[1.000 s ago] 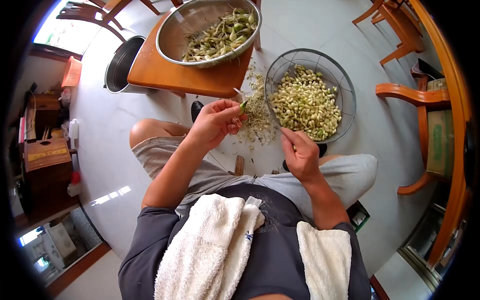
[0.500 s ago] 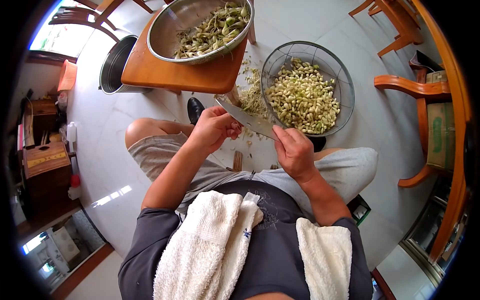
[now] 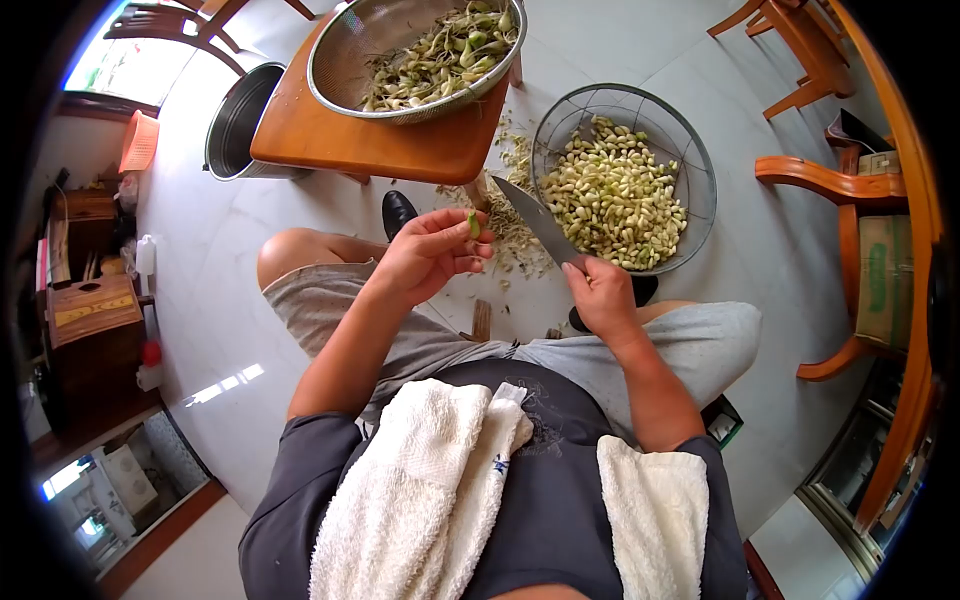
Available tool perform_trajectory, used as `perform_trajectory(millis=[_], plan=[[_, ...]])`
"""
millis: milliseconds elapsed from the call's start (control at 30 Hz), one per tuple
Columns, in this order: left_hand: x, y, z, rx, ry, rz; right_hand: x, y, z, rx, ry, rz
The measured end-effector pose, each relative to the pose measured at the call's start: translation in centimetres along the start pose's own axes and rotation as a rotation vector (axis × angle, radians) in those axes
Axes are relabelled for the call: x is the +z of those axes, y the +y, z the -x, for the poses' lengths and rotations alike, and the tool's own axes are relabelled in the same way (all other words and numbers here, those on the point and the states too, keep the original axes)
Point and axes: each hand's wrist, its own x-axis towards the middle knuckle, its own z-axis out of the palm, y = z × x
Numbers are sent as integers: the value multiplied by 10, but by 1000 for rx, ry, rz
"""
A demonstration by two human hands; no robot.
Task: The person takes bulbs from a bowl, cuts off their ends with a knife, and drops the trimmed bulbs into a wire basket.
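Between the thumb and fingers of my left hand (image 3: 436, 252) is a small green bulb (image 3: 473, 224). My right hand (image 3: 604, 297) is closed round the handle of a knife (image 3: 540, 222), whose broad blade points up and to the left, apart from the bulb. Beyond the knife, a wire basket (image 3: 712, 190) on the floor holds many pale, trimmed bulbs (image 3: 610, 195). A metal colander (image 3: 335, 72) with untrimmed, stemmed bulbs (image 3: 445, 60) rests on a wooden chair seat (image 3: 370, 145). Scraps (image 3: 515, 240) lie scattered on the floor below the blade.
A metal bucket (image 3: 235, 130) stands left of the chair seat. An orange plastic basket (image 3: 140, 141) is at the far left. Wooden chairs (image 3: 800, 60) and a cardboard box (image 3: 882, 285) are on the right. White towels (image 3: 410, 480) lie over my chest.
The knife came up to my left hand, then swung away to the right. My left fingers have loosened somewhat, and the green bulb now shows upright at their tips.
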Motion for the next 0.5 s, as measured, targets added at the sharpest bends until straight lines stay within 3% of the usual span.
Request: perform_trajectory(millis=[267,500], plan=[[-26,-21,-24,212,-39,57,-6,-20,5,-62,25,-163],[-2,-26,-24,188,90,33,-8,-27,12,-241,137,-173]])
